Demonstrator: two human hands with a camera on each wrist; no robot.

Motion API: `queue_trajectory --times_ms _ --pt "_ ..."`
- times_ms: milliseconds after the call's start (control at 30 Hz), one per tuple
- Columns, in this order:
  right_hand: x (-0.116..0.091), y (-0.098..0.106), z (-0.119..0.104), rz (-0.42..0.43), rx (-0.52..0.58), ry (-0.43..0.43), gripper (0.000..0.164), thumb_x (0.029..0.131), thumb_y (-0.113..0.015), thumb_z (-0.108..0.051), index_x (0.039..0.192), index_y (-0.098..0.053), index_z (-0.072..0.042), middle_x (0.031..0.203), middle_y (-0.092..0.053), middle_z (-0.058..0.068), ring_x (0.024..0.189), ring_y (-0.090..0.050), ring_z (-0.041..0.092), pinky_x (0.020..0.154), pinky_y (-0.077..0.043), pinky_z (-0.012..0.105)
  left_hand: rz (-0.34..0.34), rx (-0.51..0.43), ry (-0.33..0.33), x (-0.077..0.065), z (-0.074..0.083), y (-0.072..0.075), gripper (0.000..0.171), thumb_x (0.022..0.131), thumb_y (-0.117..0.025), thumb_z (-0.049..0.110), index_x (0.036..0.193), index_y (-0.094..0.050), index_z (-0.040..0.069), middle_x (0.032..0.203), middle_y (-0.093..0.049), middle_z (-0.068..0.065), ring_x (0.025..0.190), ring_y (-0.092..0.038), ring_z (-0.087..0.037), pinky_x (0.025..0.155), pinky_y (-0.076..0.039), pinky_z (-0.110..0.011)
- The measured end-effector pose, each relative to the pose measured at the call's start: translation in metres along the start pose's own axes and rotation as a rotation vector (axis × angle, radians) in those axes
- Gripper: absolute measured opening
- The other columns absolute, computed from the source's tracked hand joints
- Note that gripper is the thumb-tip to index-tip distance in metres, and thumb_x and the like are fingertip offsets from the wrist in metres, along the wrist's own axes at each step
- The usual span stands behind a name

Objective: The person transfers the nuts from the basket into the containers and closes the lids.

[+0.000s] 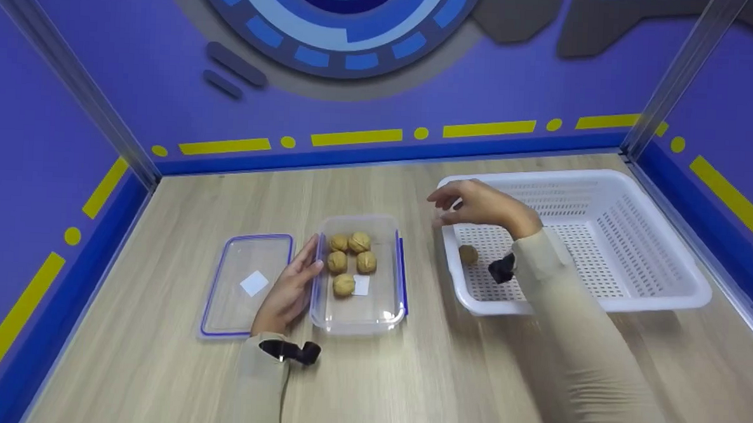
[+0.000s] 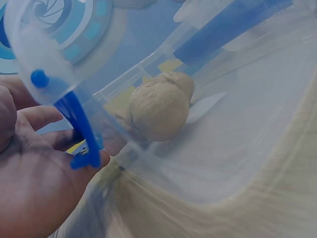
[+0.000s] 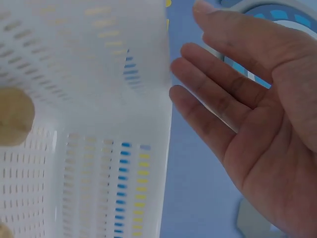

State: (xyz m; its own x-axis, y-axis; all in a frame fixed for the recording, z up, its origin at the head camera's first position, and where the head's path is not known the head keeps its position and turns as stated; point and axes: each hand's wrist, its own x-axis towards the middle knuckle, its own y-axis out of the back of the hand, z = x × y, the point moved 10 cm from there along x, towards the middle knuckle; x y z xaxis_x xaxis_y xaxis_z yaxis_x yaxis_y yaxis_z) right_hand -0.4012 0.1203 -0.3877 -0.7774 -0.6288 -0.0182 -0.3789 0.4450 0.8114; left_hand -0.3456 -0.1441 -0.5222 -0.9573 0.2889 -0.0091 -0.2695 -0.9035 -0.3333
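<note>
Several walnuts (image 1: pixel 360 241) lie in a clear plastic food container (image 1: pixel 362 319) with blue latches. My left hand (image 1: pixel 289 291) rests against the container's left side, fingers extended and thumb by the rim. In the left wrist view a blue latch (image 2: pixel 79 129) hangs beside this hand (image 2: pixel 44 168), and a walnut (image 2: pixel 161 109) shows close up. My right hand (image 1: pixel 481 206) is over the left rim of a white slotted basket (image 1: pixel 639 305), holding nothing. A walnut (image 1: pixel 468 254) lies in the basket; the right wrist view shows two there, one cut off by the frame edge.
A clear lid (image 1: pixel 233 294) with a blue seal lies left of the container, partly behind my left hand. Blue-purple panels (image 1: pixel 367 122) enclose the wooden table (image 1: pixel 381 390) at the back and both sides. The basket stands close to the right panel.
</note>
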Motion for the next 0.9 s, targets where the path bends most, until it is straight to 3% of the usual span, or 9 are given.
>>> queue_trajectory --times_ms 333,900 --pt "-0.019 0.010 0.031 0.014 0.025 -0.076 0.042 0.084 -0.072 -0.009 0.123 -0.062 -0.002 0.114 -0.066 0.017 0.109 -0.061 0.033 0.093 -0.052 0.048 0.005 0.009 0.003 0.000 0.000 0.001 0.067 0.098 -0.043 0.001 0.154 -0.006 0.004 0.163 0.005 -0.011 0.149 0.010 -0.024 0.122 0.009 -0.037" --pt "-0.034 -0.013 0.073 -0.076 0.031 -0.174 0.045 0.082 -0.070 -0.007 0.126 -0.061 -0.002 0.115 -0.067 0.019 0.106 -0.063 0.031 0.094 -0.052 0.048 0.005 -0.011 0.005 0.000 0.000 0.001 0.066 0.098 -0.041 0.000 0.154 -0.006 0.005 0.163 0.005 -0.010 0.150 0.010 -0.024 0.122 0.008 -0.037"
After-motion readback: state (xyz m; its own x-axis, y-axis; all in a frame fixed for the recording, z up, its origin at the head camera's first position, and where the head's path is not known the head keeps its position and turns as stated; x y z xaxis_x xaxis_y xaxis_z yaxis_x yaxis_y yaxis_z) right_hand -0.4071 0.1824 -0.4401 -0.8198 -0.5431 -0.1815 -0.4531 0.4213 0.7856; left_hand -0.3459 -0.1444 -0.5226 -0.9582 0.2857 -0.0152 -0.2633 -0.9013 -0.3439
